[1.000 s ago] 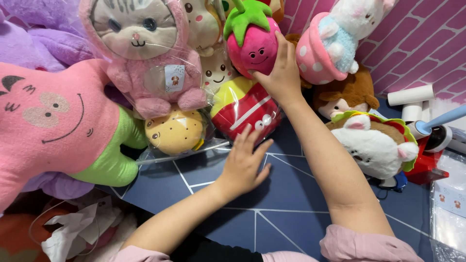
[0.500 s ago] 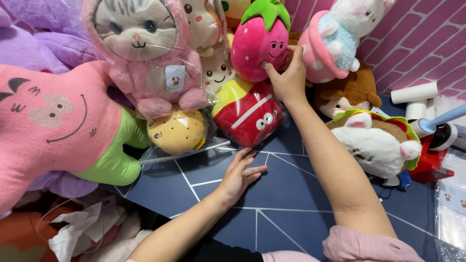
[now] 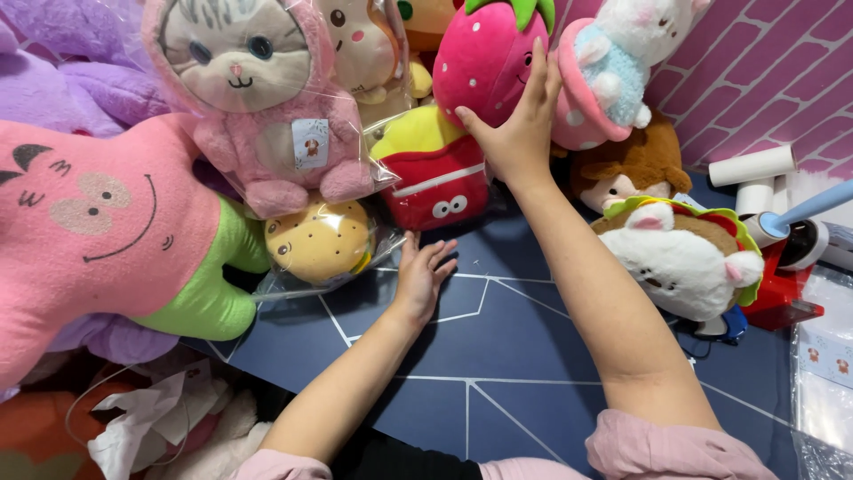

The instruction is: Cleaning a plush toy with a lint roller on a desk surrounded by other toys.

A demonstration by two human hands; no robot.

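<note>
Here the right hand (image 3: 520, 133) was raised to the far middle of the pile, its palm and spread fingers pressed flat against the right side of the strawberry plush (image 3: 487, 58), a pink-red toy with a green leafy top that stood upright at the far edge of the view; the grip was open and laid on the toy rather than closed around it. The left hand (image 3: 420, 276) lay lower and nearer, palm down on the dark blue tabletop (image 3: 498, 338) with its fingers loosely spread, the fingertips just short of the red fries plush (image 3: 437, 182), which had yellow tops and small round eyes and sat directly below the strawberry; this hand held nothing. Just left of that hand, a round yellow plush (image 3: 320, 242) sat in clear wrapping. Above it leaned a grey cat plush in a pink suit (image 3: 258, 98), also bagged in clear plastic, with a small tag on its chest. Far to the left sprawled a big pink star-shaped plush (image 3: 98, 222) with green shorts, over purple toys behind it. To the right of the strawberry stood a pink spotted mushroom-like plush (image 3: 591, 89) with a pale blue and white figure, and nearer lay a brown-haired doll plush (image 3: 631, 164) and a white animal plush in a burger bun (image 3: 684, 258). White paper rolls (image 3: 755, 169) lay against the pink brick wall (image 3: 764, 80) at the far right.
</note>
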